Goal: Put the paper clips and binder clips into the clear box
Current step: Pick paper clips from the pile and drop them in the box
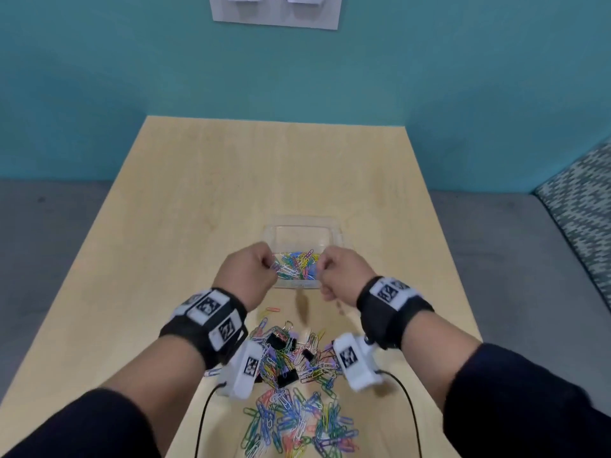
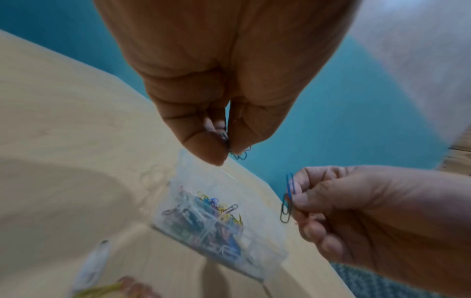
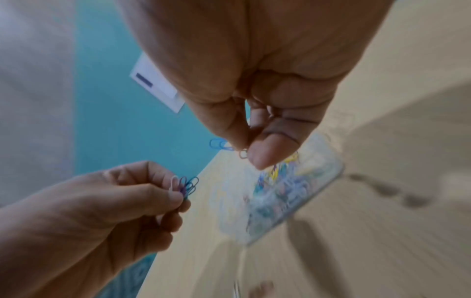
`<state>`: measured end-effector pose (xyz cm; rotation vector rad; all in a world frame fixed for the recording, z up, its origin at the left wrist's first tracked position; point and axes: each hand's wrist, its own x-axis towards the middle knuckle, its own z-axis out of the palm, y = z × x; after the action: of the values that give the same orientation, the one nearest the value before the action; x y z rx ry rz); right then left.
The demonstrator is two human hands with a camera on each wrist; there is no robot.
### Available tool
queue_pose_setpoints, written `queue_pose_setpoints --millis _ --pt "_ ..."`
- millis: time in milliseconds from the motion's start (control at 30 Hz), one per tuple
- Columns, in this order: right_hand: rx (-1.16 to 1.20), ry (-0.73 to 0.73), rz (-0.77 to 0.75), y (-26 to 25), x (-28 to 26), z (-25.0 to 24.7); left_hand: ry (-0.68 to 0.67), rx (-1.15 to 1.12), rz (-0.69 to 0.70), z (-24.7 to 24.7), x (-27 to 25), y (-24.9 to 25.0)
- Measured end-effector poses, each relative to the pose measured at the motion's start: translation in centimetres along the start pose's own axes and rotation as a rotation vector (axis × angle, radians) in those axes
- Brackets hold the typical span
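Note:
The clear box [image 1: 335, 231] sits mid-table with coloured paper clips [image 1: 297, 264] in its near half; it also shows as the box [image 2: 257, 201] and box [image 3: 328, 173]. My left hand [image 1: 264, 269] hovers at the box's near left corner, pinching a few paper clips [image 3: 186, 186]. My right hand [image 1: 322, 271] hovers at the near right corner, pinching blue paper clips [image 2: 289, 196]. Near me lies a pile of coloured paper clips [image 1: 297, 421] and black binder clips [image 1: 281, 342].
The wooden table [image 1: 198, 193] stands against a teal wall. A white sign [image 1: 274, 11] hangs on the wall above. A patterned seat [image 1: 582, 206] is at the right. Cables [image 1: 406, 408] run from the wrist cameras over the near table.

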<state>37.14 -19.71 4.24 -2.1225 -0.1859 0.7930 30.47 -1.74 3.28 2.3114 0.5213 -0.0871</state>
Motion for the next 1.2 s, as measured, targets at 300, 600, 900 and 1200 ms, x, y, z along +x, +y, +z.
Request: queue_pose_setpoints --millis 300,600,900,1200 --pt "-0.111 0.071 -0.091 1.7 -2.9 -1.2 0.079 -0.073 -0.003 -1.5 -3.9 -2.9" --pt "-0.844 -0.169 -0.289 15.4 -17.0 7.2 -0.227 0.341 0.044 5.9 -21.5 -11.5" --pt "-0.955 -0.058 -0.359 13.0 -16.4 11.7 -0.183 0.496 0.258 10.5 -21.1 -7.7" --pt "-1.074 -0.046 -0.446 10.6 -13.8 10.6 -0.147 0.552 0.331 10.0 -18.0 -7.9"
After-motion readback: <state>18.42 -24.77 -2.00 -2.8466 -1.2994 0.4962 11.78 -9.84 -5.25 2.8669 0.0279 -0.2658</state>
